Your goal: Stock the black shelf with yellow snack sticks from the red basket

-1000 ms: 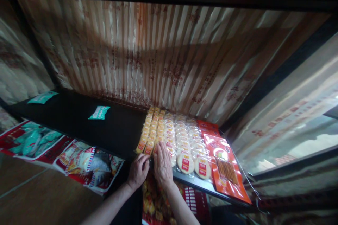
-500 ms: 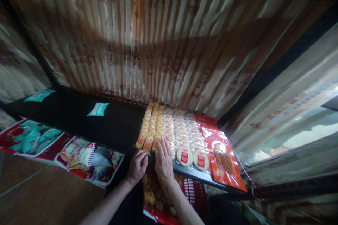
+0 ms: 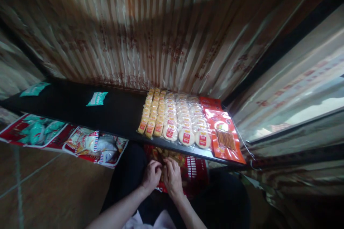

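My left hand (image 3: 152, 176) is closed, its fingers curled toward the right hand just below the shelf's front edge. Right beside it, my right hand (image 3: 173, 177) has its fingers pressed together and bent downward. A small dark brown shape shows between the fingertips; what it is cannot be made out. Both hands are over a red box (image 3: 200, 169) of yellowish packets (image 3: 174, 156), partly hidden by them. Above the hands, on the black shelf (image 3: 118, 114), lie rows of yellow wrapped snacks (image 3: 150, 126) and round white wrapped crackers (image 3: 186, 137).
Orange-red snack pouches (image 3: 225, 137) lie at the shelf's right end. Two teal packets (image 3: 97, 98) rest farther left. Under the shelf are a box of teal packets (image 3: 37, 134) and a box of white bags (image 3: 87, 141). A striped curtain (image 3: 150, 43) hangs behind.
Both hands have drawn back from the front of the snack rows and moved down over the red box. The view has tilted downward, showing my knees.
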Demonstrator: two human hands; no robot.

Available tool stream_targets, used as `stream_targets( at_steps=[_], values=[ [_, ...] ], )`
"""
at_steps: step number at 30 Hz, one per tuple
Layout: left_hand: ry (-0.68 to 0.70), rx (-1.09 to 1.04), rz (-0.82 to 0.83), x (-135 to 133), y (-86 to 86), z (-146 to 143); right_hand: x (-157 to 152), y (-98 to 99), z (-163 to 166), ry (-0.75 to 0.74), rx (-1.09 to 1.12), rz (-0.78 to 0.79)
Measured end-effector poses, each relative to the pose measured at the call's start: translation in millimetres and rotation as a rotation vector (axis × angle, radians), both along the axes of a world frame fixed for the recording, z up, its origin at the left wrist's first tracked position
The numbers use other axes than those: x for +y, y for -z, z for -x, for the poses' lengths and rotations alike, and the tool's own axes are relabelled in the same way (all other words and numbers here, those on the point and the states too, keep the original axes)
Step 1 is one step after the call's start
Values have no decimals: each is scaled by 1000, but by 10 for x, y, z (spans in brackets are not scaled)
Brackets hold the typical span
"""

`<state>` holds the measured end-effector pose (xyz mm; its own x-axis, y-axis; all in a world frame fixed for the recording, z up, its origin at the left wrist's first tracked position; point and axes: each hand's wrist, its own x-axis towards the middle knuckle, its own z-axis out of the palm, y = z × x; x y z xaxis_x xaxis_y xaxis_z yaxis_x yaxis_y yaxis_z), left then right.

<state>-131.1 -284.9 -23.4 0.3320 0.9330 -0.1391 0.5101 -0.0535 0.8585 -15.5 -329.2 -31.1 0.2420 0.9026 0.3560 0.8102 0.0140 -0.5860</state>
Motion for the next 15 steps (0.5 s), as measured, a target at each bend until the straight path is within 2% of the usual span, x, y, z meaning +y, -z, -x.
stream_targets(
  at_steps=[3, 6, 9, 15],
  values=[
    [-142, 90, 325, -4, 233, -98, -16, 248, -97, 133, 98, 388],
    [-243, 95, 458, 69, 394, -169, 1, 341, -155, 126, 193, 626],
    [-290, 72, 494, 150, 501, -241, 58, 325, -135, 66, 260, 715],
    [-397, -57, 621, 243, 604, -356, 336, 334, -33, -17, 414, 657]
  ],
)
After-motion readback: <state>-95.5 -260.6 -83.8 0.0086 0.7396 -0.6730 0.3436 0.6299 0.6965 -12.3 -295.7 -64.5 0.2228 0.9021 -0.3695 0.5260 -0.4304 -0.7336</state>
